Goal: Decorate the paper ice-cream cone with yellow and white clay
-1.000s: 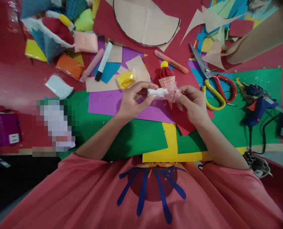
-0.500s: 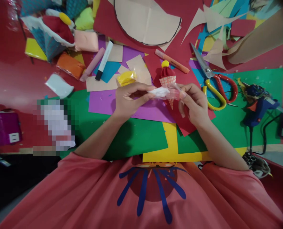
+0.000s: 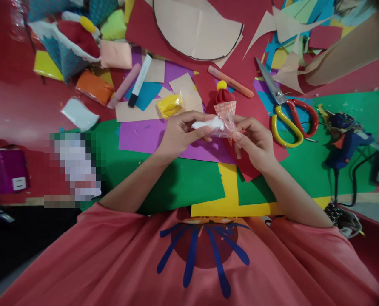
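Note:
Both hands hold a clear plastic packet (image 3: 228, 126) with soft white clay (image 3: 215, 123) inside. My left hand (image 3: 184, 132) is closed on its clay-filled end, the thumb below and the fingers behind. The loose plastic at the other end is pinched by my right hand (image 3: 255, 139). Just beyond the packet lies a small ice cream cone craft (image 3: 225, 102) with a checked cone, a red top and a yellow ball; the packet and fingers hide part of its lower end. A yellow clay packet (image 3: 170, 105) rests on paper past my left hand.
Scissors (image 3: 280, 97) with red and yellow handles lie right of my right hand. Farther right is a blue glue gun (image 3: 344, 146) with its cord. Markers (image 3: 140, 80), several clay packets (image 3: 94, 88) and a larger cone craft (image 3: 68, 51) lie at the left. A paper roll (image 3: 349, 53) stands upper right.
My left hand has shifted its grip along the packet, moving left and then back right. The right hand still pinches the plastic end, moving slightly. The things on the table stay put.

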### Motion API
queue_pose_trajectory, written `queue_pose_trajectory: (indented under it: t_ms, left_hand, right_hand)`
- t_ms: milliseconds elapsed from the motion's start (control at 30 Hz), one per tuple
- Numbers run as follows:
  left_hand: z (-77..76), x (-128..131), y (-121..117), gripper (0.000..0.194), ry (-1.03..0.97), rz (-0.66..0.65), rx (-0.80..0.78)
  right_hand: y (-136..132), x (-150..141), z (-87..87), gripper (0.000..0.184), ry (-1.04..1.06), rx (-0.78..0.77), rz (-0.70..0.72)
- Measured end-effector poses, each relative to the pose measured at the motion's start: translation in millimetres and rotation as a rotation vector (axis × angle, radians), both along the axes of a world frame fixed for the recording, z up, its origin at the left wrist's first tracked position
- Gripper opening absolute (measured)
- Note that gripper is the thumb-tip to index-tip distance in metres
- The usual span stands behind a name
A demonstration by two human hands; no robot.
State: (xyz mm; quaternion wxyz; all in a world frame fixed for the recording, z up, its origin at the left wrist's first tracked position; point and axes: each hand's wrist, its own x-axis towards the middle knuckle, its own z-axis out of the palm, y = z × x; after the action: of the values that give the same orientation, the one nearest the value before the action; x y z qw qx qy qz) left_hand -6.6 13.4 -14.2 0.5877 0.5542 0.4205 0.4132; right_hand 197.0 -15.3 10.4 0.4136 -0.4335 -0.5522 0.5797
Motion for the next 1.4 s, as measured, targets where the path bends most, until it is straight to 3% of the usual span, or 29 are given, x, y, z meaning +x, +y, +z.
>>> queue_pose_trajectory:
  t_ms: [267, 400, 667, 833, 1033, 1233, 1400]
  left_hand:
    - [5.1, -1.0, 0.6, 0.022, 0.019, 0.014, 0.111]
    - [6.1, -0.6, -0.1, 0.037, 0.115, 0.031, 0.167]
    - [3.8, -0.9, -0.9, 0.034, -0.048, 0.131, 0.068]
    - [-2.0, -0.3, 4.7, 0.036, -0.183, 0.087, 0.018]
    - [0.6, -0.1, 8.0, 0.035, -0.232, 0.091, -0.033]
    - [7.9, -0.5, 1.5, 0.046, -0.051, 0.259, 0.121]
    - [5.7, 0.8, 4.8, 0.036, -0.111, 0.208, 0.150]
  right_hand:
    - [-2.7, -0.7, -0.1, 0.026, -0.018, 0.000, 0.008]
    - [-2.8, 0.2, -0.3, 0.026, -0.060, 0.033, 0.007]
    - [-3.8, -1.3, 0.2, 0.028, -0.083, 0.055, -0.021]
    - [1.2, 2.3, 0.0, 0.024, -0.059, 0.122, -0.108]
    - [3.1, 2.9, -2.4, 0.019, 0.010, 0.150, -0.095]
    - [-0.1, -1.0, -5.1, 0.022, -0.011, 0.117, -0.037]
    - [3.4, 1.8, -8.2, 0.017, -0.018, 0.205, -0.114]
